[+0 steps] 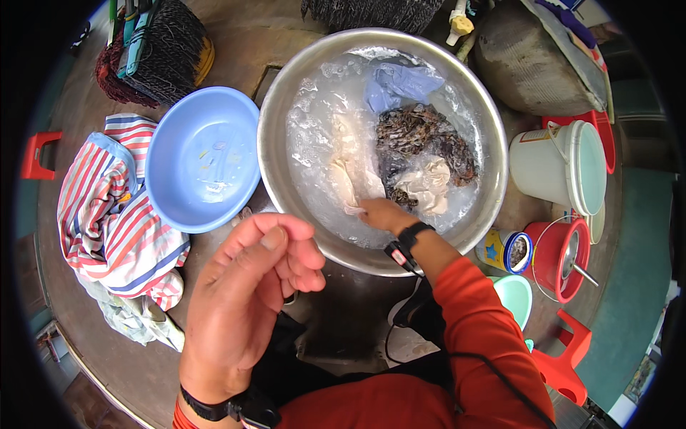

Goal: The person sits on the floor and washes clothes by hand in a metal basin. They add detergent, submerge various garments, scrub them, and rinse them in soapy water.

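A large round metal basin (268, 145) holds cloudy, sudsy water. In it lie a pale cream cloth (344, 155), a blue cloth (402, 83), a dark patterned cloth (415, 128) and a second cream piece (429, 187). My right hand (387, 215) reaches over the near side of the basin and grips the near end of the pale cream cloth. Raised in front of the basin's lower left is my left hand (252, 284), empty, its fingers loosely curled and the thumb near the index finger. Both wrists wear black straps.
Left of the basin are a blue plastic tub (214, 161) and striped fabric (123, 214). To the right stand a white bucket (546, 161), a red bucket (552, 257), a tin (504, 251) and a red stool (568, 354). Mops (166, 53) stand at the upper left.
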`<state>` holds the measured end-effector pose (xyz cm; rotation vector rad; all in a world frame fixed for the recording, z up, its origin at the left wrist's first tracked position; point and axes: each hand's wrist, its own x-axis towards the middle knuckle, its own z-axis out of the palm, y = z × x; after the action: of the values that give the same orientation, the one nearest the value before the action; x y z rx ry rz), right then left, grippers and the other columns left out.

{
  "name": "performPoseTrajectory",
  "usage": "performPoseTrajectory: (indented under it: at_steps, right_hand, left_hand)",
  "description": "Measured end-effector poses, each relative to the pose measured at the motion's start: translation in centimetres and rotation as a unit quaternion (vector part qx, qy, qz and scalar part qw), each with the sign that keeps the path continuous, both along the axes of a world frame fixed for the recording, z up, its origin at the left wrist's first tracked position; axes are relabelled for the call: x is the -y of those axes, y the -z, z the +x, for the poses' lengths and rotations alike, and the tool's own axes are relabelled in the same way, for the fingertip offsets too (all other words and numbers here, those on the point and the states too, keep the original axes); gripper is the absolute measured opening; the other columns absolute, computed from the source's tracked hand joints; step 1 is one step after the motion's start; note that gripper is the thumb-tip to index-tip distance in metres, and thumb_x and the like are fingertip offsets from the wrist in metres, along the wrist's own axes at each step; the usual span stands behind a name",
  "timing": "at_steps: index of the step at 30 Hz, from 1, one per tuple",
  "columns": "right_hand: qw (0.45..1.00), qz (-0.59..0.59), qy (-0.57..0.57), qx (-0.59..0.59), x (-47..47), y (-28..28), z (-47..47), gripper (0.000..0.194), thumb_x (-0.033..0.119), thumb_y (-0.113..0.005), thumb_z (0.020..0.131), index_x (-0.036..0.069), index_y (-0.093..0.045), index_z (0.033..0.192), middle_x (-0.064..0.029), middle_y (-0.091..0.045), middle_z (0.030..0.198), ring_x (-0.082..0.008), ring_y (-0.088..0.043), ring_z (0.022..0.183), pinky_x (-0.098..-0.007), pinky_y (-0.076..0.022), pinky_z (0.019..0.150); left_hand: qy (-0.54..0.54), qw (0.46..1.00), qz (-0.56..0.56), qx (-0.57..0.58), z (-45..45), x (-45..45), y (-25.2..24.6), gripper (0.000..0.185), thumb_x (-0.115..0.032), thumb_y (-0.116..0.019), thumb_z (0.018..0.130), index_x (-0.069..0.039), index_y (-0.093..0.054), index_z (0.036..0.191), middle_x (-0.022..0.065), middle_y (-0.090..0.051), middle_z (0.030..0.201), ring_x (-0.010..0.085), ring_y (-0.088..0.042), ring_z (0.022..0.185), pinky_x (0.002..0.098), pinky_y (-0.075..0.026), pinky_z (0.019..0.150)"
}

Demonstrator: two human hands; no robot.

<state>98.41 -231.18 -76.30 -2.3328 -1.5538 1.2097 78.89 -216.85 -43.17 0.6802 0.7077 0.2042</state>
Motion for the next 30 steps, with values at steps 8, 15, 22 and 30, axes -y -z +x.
performPoseTrajectory:
  at_steps: [8,15,22,30]
  right_hand:
    - [0.861,0.216,0.321,-0.331,2.5,-14.8,1.6,0.014,0.016,-0.055,0.087,0.003,-0.060,0.088,0.0013,-0.059,0.077,-0.0066,-0.053,0.068,-0.0238,-0.0436,0.062]
    - [0.761,0.376,0.373,-0.375,-2.2,-22.2,2.0,0.013,0.018,-0.054,0.089,0.006,-0.059,0.091,0.0003,-0.061,0.082,-0.0061,-0.054,0.074,-0.0203,-0.0408,0.069]
    - [0.617,0.326,0.518,-0.495,-6.2,-17.0,3.5,0.019,0.014,-0.050,0.090,0.002,-0.053,0.105,-0.0082,-0.060,0.094,-0.0186,-0.061,0.083,-0.0372,-0.0523,0.077]
    - [0.873,0.056,0.482,-0.043,0.4,-5.5,7.9,0.036,0.012,-0.056,0.082,0.004,-0.052,0.117,-0.0146,-0.056,0.107,-0.0273,-0.058,0.098,-0.0356,-0.0532,0.077]
  left_hand:
    - [0.002,1.000,0.019,0.011,-0.5,0.3,-0.3,0.023,-0.016,-0.045,0.093,0.002,-0.055,0.103,0.0079,-0.061,0.086,0.0132,-0.059,0.076,0.0238,-0.047,0.073]
    - [0.014,0.999,0.033,0.022,-0.3,1.1,-0.7,0.023,-0.020,-0.046,0.092,0.000,-0.055,0.101,0.0055,-0.060,0.085,0.0125,-0.057,0.074,0.0228,-0.046,0.070]
    - [-0.002,0.999,0.021,0.032,-0.3,0.4,-0.5,0.023,-0.018,-0.046,0.093,0.002,-0.055,0.102,0.0074,-0.061,0.085,0.0137,-0.059,0.074,0.0237,-0.047,0.071]
    - [-0.016,1.000,0.012,0.016,-0.6,-0.3,-0.2,0.025,-0.017,-0.044,0.094,0.004,-0.055,0.103,0.0088,-0.061,0.086,0.0141,-0.059,0.075,0.0248,-0.048,0.073]
